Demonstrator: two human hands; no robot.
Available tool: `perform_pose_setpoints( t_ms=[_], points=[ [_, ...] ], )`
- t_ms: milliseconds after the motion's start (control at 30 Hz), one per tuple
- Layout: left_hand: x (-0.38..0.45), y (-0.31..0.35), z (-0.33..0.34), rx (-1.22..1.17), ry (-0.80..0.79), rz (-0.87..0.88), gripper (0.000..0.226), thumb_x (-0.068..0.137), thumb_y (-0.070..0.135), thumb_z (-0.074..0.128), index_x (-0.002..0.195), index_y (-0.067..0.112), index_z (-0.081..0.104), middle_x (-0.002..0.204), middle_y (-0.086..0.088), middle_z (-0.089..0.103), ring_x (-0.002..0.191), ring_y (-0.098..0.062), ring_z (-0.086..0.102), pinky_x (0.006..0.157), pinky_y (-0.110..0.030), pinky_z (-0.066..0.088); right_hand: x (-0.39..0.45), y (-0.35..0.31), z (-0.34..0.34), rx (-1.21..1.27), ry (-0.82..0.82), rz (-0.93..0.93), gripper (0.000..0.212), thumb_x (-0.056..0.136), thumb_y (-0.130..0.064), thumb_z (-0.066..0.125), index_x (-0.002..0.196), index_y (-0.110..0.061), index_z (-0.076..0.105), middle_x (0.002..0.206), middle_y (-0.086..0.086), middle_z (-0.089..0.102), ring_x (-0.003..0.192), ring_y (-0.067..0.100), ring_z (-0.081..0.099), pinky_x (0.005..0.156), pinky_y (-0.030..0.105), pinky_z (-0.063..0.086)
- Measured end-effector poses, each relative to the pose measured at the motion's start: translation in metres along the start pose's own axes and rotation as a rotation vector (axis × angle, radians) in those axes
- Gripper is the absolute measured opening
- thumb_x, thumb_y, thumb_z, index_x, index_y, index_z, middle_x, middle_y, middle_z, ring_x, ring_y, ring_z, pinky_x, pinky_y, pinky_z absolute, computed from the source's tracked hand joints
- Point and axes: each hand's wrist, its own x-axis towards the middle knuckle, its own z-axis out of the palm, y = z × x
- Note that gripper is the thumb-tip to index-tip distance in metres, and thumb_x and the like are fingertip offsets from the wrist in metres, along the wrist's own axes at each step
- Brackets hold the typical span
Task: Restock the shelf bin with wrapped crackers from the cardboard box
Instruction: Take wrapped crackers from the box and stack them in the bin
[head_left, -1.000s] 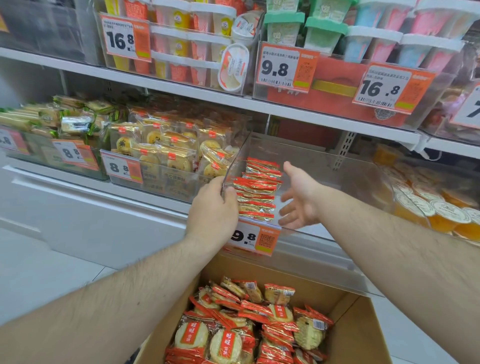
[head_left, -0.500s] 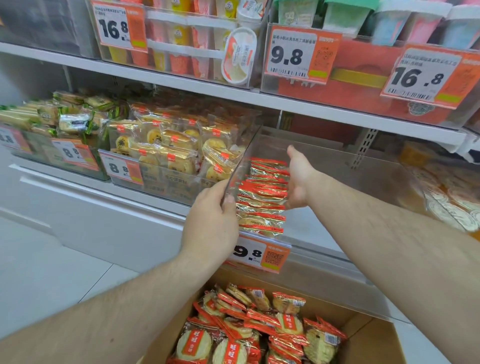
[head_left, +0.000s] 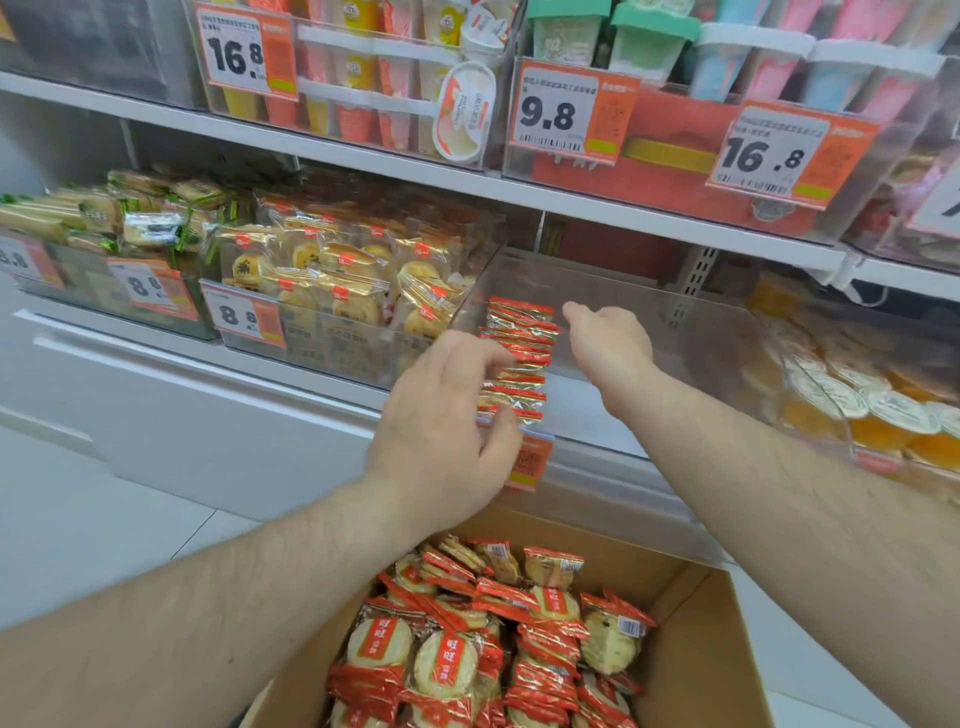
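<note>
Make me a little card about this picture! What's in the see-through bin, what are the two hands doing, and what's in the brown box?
place: shop shelf with clear bins and price tags
shelf bin: one row of wrapped crackers on edge at its left side, the rest bare
left hand: fingers spread at the left and front of the row, touching it
right hand: inside the bin, at the right of the row
cardboard box: below the shelf, open, with many more crackers
neighbours: yellow pastry packs in the bin to the left
</note>
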Motion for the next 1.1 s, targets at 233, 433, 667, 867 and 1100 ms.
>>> perform_pose_setpoints(
  t_ms=[233,433,667,867,1100],
  points=[
    [-0.023,0.015,0.017,-0.087,-0.365,0.024,0.016,0.079,0.023,0.052,0.093,0.02,0.06,0.085,0.013,0.053,0.079,-0.009,0.051,0.068,-0.031,0.047,-0.082,0.037,-0.016,-0.123,0.181,-0.669,0.024,0.08,-0.019,0.05,0.057,-0.013,0.05,0.053,-0.004,0.048,0.059,0.018,0.044,0.053,0.032,0.03],
    [-0.043,0.008,0.034,-0.136,-0.813,-0.132,0.016,0.073,0.032,0.048,0.087,0.031,0.055,0.093,0.006,0.066,0.088,-0.019,0.063,0.072,-0.038,0.053,-0.126,0.106,-0.003,-0.067,0.019,-0.869,0.022,0.074,-0.021,0.05,0.055,-0.011,0.052,0.053,-0.008,0.047,0.055,0.009,0.043,0.053,0.019,0.034],
    [-0.063,-0.02,0.062,0.033,-1.144,-0.307,0.029,0.087,0.022,0.056,0.116,0.026,0.06,0.108,0.009,0.061,0.1,-0.012,0.057,0.089,-0.034,0.05,-0.083,0.234,0.038,-0.728,-0.472,-0.095,0.016,0.082,-0.028,0.054,0.07,-0.02,0.056,0.073,-0.002,0.062,0.072,0.023,0.061,0.06,0.028,0.049],
    [-0.079,-0.043,0.079,0.025,-1.232,-0.449,0.022,0.091,0.019,0.053,0.111,0.026,0.058,0.108,0.008,0.065,0.066,0.0,0.056,0.057,-0.011,0.045,-0.073,0.302,0.073,-0.797,-0.528,0.165,0.059,0.082,-0.024,0.056,0.14,-0.028,0.045,0.115,0.004,0.067,0.107,0.028,0.063,0.086,0.038,0.055],
    [-0.088,-0.052,0.089,-0.04,-1.267,-0.665,0.023,0.091,0.018,0.051,0.112,0.025,0.055,0.089,-0.005,0.069,0.064,-0.021,0.058,0.058,-0.033,0.048,-0.067,0.328,0.084,-0.614,-0.317,0.281,0.021,0.09,-0.006,0.054,0.101,-0.022,0.06,0.108,0.004,0.064,0.099,0.023,0.061,0.079,0.028,0.047]
  ],
)
